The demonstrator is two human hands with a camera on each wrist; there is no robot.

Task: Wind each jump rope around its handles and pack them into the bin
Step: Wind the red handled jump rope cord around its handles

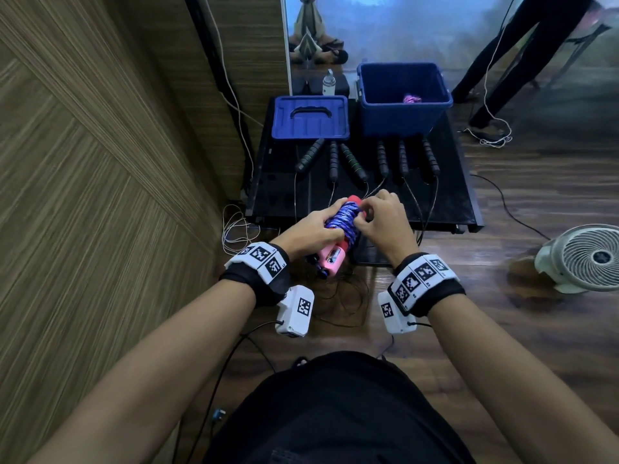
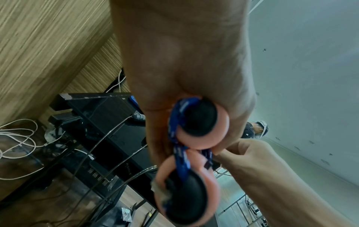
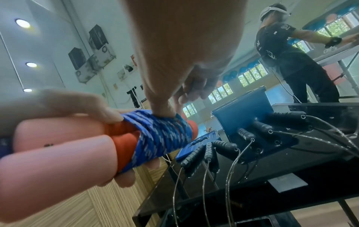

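From the head camera, your left hand (image 1: 310, 229) grips the two pink handles (image 1: 330, 257) held side by side, fingers curled round the blue patterned rope (image 1: 341, 217) already wound over them, just off the near edge of the black table (image 1: 449, 199). Your right hand (image 1: 382, 219), at 3 o'clock of the bundle, pinches the rope at the far end of the coil, fingers bent tight. At 12 o'clock on the table lie six black handles (image 1: 382, 159) with thin cables trailing toward you; behind them stand the blue lid (image 1: 310, 117) at 11 o'clock and the open blue bin (image 1: 403, 97) at 1 o'clock, with one wound pink bundle (image 1: 411, 99) inside. A white fan (image 1: 586, 256) sits on the floor at 3 o'clock. From the left wrist camera, your palm closes over the handles, whose black end caps (image 2: 200, 118) face the lens with rope strands running between them. From the right wrist camera, your right thumb presses down on the blue coil while your left fingers (image 3: 108, 113) wrap the handles at 9 o'clock; the bin shows at 3 o'clock beyond the black handles.
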